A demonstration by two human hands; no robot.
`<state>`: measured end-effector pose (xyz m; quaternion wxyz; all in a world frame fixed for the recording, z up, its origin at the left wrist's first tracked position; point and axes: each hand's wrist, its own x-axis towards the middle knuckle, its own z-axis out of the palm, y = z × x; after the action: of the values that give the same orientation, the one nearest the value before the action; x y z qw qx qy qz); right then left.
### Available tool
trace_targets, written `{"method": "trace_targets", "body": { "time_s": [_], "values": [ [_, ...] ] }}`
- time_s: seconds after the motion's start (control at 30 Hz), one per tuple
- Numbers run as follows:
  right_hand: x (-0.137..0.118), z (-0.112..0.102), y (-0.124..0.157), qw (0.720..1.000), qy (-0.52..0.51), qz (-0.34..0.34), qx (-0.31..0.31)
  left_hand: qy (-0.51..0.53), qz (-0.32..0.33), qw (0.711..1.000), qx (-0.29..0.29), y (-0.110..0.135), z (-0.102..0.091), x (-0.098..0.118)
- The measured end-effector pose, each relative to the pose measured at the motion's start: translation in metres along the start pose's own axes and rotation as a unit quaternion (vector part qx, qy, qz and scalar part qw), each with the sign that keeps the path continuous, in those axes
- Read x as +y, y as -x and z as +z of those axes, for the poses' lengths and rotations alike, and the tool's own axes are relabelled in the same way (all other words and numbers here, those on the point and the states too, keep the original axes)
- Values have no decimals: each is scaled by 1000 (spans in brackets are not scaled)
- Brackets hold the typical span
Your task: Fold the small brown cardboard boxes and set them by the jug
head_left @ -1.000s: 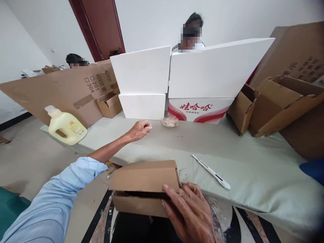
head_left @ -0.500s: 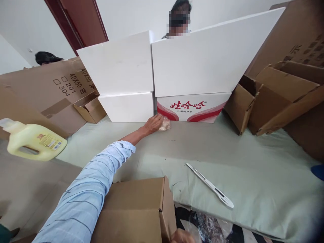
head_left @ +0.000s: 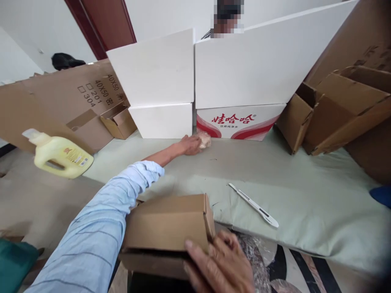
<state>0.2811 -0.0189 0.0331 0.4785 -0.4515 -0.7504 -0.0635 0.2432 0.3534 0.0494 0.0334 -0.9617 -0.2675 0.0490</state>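
Cardboard box (head_left: 169, 224) sits close against your body at the near edge of the green-clothed desk (head_left: 305, 191), probably borne by your lap, with a dark gap along its near side. Your right hand (head_left: 224, 260) is clasped on the box's right end, fingers over the top panel's corner, seemingly to steady it while your other arm stretches out. Your left hand (head_left: 192, 145) is well beyond the box, its bent fingers touching a plastic-wrapped bundle (head_left: 205, 139); whether they have closed around it, I cannot tell. A white craft knife (head_left: 253, 205) lies to the right of the box, untouched, its narrow end angled away from you, which likely keeps the point clear of your right hand. Beyond the box, white boxes (head_left: 152, 73) and a red-printed carton (head_left: 241, 122) stand stacked, perhaps as a screen between you and the person (head_left: 229, 10) behind. A yellow handled jug (head_left: 67, 150) stands left of the box; open brown cartons (head_left: 336, 118) stand far to its right.
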Motion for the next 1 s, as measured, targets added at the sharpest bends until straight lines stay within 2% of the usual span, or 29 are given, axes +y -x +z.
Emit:
{"method": "trace_targets", "body": {
  "time_s": [0.07, 0.13, 0.2, 0.27, 0.37, 0.43, 0.47, 0.53, 0.67, 0.8, 1.0],
  "values": [
    [0, -4, -10, 1000, -12, 20, 7, 29, 7, 1000, 9, 21, -26, -7],
    [2, -6, -18, 1000, -17, 24, 10, 86, 38, 994, 61, 60, -54, -13],
    [6, -6, -24, 1000, -22, 19, 11, 163, 74, 976, 122, 119, -80, -9],
    [11, -5, -30, 999, -31, 18, 12, 227, 63, 962, 141, 190, -99, 5],
    [16, -3, -38, 998, -42, 31, 17, 284, 10, 946, 157, 289, -105, 34],
    [19, -1, -41, 998, -47, 45, 16, 307, 0, 943, 130, 335, -94, 51],
    [21, 0, -42, 997, -49, 55, 14, 304, -7, 945, 119, 350, -86, 58],
    [23, 3, -43, 996, -51, 79, 12, 274, -18, 955, 107, 367, -69, 67],
    [26, 4, -44, 992, -47, 120, 6, 233, -16, 963, 133, 369, -45, 72],
    [25, 1, -45, 991, -74, 115, -10, 224, -5, 964, 145, 367, -41, 72],
    [22, -7, -40, 995, -55, 80, -27, 165, -37, 982, 90, 365, -45, 73]
  ]
}}
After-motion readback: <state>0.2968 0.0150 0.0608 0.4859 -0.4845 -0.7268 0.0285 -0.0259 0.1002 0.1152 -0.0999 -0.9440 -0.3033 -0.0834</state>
